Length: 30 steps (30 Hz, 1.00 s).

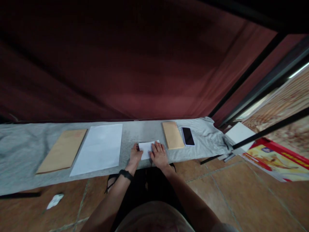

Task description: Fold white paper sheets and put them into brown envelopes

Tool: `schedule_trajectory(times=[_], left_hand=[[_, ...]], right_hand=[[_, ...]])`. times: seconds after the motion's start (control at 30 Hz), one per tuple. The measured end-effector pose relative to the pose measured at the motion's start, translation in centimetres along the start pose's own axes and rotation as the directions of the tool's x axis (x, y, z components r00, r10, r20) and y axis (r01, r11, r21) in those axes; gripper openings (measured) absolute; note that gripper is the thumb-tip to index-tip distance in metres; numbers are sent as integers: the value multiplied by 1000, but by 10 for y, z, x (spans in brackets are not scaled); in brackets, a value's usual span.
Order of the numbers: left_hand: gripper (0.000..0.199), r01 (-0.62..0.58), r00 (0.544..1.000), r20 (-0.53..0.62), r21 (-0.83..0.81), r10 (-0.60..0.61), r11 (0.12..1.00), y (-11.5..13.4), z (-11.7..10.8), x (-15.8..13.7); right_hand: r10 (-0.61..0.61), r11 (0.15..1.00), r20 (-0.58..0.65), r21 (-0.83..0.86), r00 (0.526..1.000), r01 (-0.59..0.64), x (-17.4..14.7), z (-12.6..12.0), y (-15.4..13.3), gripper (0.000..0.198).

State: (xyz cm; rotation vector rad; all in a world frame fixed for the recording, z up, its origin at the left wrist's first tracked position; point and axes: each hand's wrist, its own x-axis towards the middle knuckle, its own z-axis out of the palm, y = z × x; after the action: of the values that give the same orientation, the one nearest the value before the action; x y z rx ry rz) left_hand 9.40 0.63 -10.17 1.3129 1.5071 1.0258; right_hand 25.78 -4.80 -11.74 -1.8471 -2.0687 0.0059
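A small folded sheet of white paper [146,149] lies flat on a grey, slightly rumpled cloth [21,151] spread along the floor, close to the cloth's near edge. The left hand [135,155] rests on the paper's left end, fingers bent and pressing down; a black band circles that wrist. The right hand [158,154] lies flat and spread on the paper's right end, gripping nothing. Just right of it sits a small tan envelope [172,135], smooth and rectangular, and beside that a dark, glossy phone [188,136] near the cloth's crumpled right end. To the left there is bare cloth, then a large white sheet [98,148] and a larger brown envelope [63,150] — both flat, side by side. Brown floor tiles [229,193] lie open on the near side; a dark red curtain [120,64] hangs along the far edge.
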Motion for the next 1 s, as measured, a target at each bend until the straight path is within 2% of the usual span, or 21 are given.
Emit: schedule_trajectory(times=[0.1,0.17,0.23,0.3,0.33,0.4,0.43,0.5,0.53,0.6,0.7,0.8,0.9,1.0], left_hand=[[80,104,995,14,-127,-103,986,9,-5,-7],[79,153,988,40,-202,-148,967,18,-10,-11],[73,216,976,70,-347,-204,913,28,-17,-12],[64,271,961,93,-514,-261,814,38,-24,-13],[59,287,953,89,-570,-289,770,42,-27,-14],[51,323,937,90,-590,-338,740,45,-30,-16],[47,354,928,115,-574,-356,738,45,-30,-18],[43,403,914,202,-544,-351,736,41,-27,-24],[43,405,914,237,-537,-328,740,37,-25,-26],[43,357,933,238,-524,-269,773,29,-23,-29],[40,229,969,181,-404,-168,886,20,-32,-26],[33,111,972,229,-227,-58,968,20,-51,-12],[28,52,966,260,-112,-21,992,23,-64,7],[30,19,984,176,-101,0,995,21,-62,23]], right_hand=[[-186,980,30,79,982,183,-7,-14,7,60],[-274,954,44,134,961,266,-9,-23,12,57],[-244,941,39,250,969,227,-6,-32,13,46],[-77,873,20,484,997,58,3,-39,9,38],[41,781,24,623,999,-47,8,-42,4,37],[265,486,77,850,961,-202,21,-46,-10,40],[332,329,126,913,935,-240,26,-47,-18,43],[376,81,229,957,898,-278,32,-46,-35,50],[373,1,275,955,886,-297,33,-45,-43,52],[356,-103,347,937,868,-333,31,-41,-51,53],[367,-196,416,909,832,-367,22,-37,-47,49],[416,-231,452,892,789,-389,14,-36,-26,45],[453,-143,441,894,775,-425,11,-36,-7,42],[467,-67,437,884,769,-463,11,-30,1,38]])
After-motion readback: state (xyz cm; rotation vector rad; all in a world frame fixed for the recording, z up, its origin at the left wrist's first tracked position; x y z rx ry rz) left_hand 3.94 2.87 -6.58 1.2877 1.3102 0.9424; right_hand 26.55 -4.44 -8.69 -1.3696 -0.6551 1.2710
